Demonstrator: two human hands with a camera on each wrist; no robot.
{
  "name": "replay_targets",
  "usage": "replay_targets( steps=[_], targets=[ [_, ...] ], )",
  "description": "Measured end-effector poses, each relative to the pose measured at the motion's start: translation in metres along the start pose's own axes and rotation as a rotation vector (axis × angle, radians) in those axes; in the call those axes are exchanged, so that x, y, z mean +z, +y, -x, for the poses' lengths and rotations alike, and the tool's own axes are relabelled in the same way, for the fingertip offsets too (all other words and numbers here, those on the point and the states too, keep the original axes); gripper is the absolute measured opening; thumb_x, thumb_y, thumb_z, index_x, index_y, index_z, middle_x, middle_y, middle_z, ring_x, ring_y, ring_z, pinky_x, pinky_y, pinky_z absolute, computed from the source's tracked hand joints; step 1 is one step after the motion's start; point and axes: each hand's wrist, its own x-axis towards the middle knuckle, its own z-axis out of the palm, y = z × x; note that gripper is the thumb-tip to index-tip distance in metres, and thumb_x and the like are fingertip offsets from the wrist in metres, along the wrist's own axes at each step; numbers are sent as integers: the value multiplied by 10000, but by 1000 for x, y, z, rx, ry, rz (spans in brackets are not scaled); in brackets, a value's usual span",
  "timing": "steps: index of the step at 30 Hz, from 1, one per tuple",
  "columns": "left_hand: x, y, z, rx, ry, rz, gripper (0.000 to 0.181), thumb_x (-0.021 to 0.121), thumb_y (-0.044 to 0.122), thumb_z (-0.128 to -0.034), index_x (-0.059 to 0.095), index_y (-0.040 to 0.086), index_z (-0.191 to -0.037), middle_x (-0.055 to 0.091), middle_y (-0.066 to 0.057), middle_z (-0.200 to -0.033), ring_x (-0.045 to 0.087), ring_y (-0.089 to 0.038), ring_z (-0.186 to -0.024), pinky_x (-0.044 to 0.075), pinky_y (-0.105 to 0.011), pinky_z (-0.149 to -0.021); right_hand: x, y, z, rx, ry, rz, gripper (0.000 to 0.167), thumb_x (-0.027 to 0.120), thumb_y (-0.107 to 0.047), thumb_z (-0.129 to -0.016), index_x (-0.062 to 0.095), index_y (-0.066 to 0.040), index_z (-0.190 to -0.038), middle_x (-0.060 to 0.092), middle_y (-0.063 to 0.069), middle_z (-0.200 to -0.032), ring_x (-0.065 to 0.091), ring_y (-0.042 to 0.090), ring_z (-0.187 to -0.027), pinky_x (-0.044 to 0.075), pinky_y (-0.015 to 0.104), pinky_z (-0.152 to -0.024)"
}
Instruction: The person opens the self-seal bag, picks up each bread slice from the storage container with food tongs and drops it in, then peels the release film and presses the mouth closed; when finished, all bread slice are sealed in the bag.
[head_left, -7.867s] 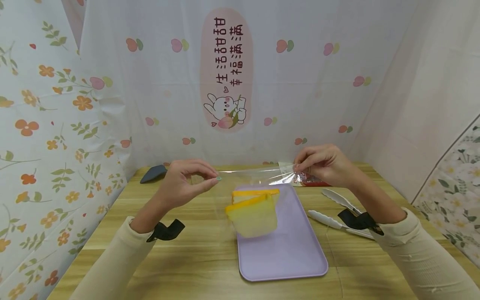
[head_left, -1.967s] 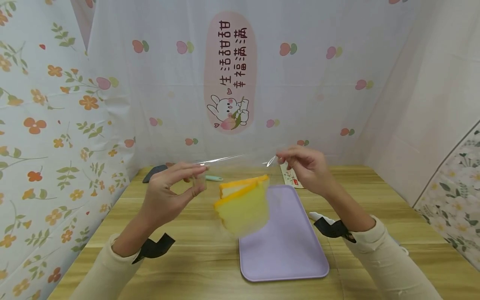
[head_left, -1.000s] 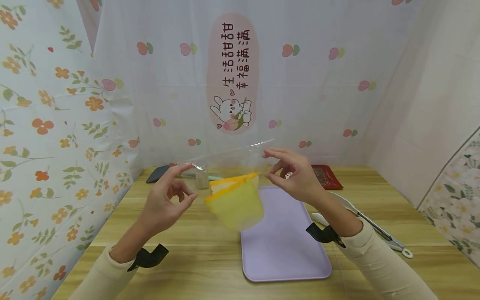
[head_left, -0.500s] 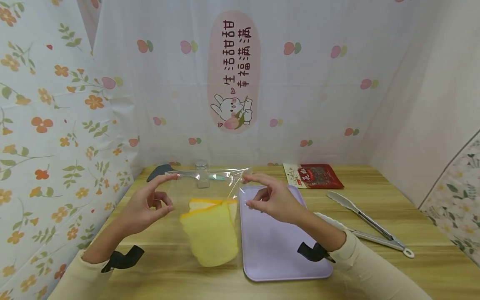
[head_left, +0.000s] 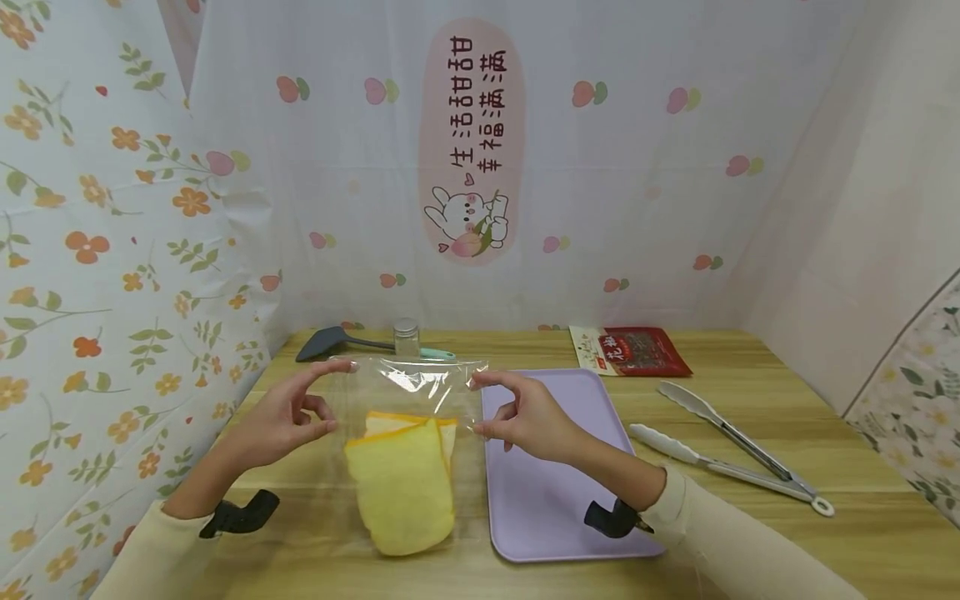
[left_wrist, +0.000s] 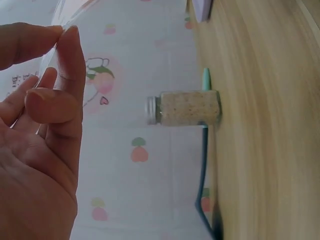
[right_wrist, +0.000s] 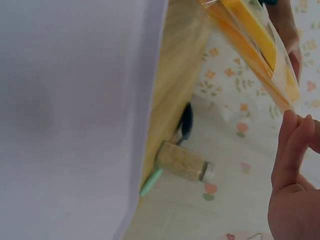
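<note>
A clear plastic bag (head_left: 423, 379) hangs between my hands, left of the lilac tray (head_left: 566, 500) in the head view. Yellow slices (head_left: 405, 492) with orange edges, bread-like, overlap inside it. My left hand (head_left: 277, 421) holds the bag's left edge near the top corner; in the left wrist view its fingertips meet at the film. My right hand (head_left: 528, 421), over the tray's left part, pinches the right edge. The right wrist view shows the bag (right_wrist: 282, 95) nearly edge-on at those fingertips. How firmly the thumbs press is hard to tell from the head view.
Metal tongs (head_left: 738, 450) with white tips lie spread at the right. Along the back are a red spice packet (head_left: 637, 352), a filled glass jar (head_left: 407, 337) with a metal lid and a dark spatula (head_left: 330, 340) with a mint handle. Printed cloth surrounds the wooden table.
Both hands have brought the bag left and down, off the tray's left part. It tilted on the way and now hangs more level. The jar, spatula, packet and tongs have come into fuller view.
</note>
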Motion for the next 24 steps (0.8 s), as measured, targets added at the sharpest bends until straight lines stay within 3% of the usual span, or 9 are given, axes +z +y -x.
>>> replay_targets(
  steps=[3, 9, 12, 18, 21, 24],
  targets=[
    [0, -11, -1, -52, -18, -5, 660, 661, -90, -896, 334, -92, -1470, 440, 100, -1465, 651, -154, -701, 486, -290, -489, 2, 11, -6, 37, -4, 0, 657, 778, -3, -831, 480, 50, -1414, 535, 185, -1403, 644, 216, -568, 528, 319, -514],
    [5, -43, -4, -140, -82, 64, 684, 645, -93, -899, 286, -124, -1481, 330, -325, -1485, 663, -190, -734, 521, -287, -612, 4, 35, -22, 96, -17, 74, 677, 765, 34, -828, 461, 32, -1433, 537, 188, -1383, 643, 408, -636, 534, 304, -542],
    [6, -59, -7, -179, -106, 90, 677, 628, -129, -883, 300, -123, -1475, 300, -356, -1489, 659, -174, -721, 531, -266, -656, 5, 46, -30, 112, -34, 106, 688, 766, 49, -818, 449, 51, -1428, 529, 190, -1379, 651, 367, -622, 547, 315, -550],
    [10, -80, -15, -273, -147, 83, 682, 610, -136, -866, 306, -117, -1476, 320, -360, -1468, 614, -138, -705, 513, -250, -652, 7, 61, -40, 141, -32, 191, 708, 774, 60, -806, 424, 91, -1420, 560, 203, -1320, 615, 152, -537, 537, 283, -531],
    [11, -85, -17, -286, -171, 68, 687, 603, -130, -868, 271, -157, -1469, 337, -396, -1439, 646, -222, -791, 529, -264, -685, 9, 65, -45, 139, -40, 231, 706, 769, 55, -812, 411, 109, -1418, 564, 227, -1298, 584, 106, -537, 538, 267, -537],
    [13, -89, -19, -301, -166, 48, 663, 604, -121, -868, 297, -163, -1453, 352, -398, -1433, 631, -344, -991, 536, -284, -716, 8, 67, -48, 161, -35, 281, 682, 762, 31, -822, 430, 97, -1414, 561, 235, -1308, 580, 90, -558, 537, 253, -552]
  ],
)
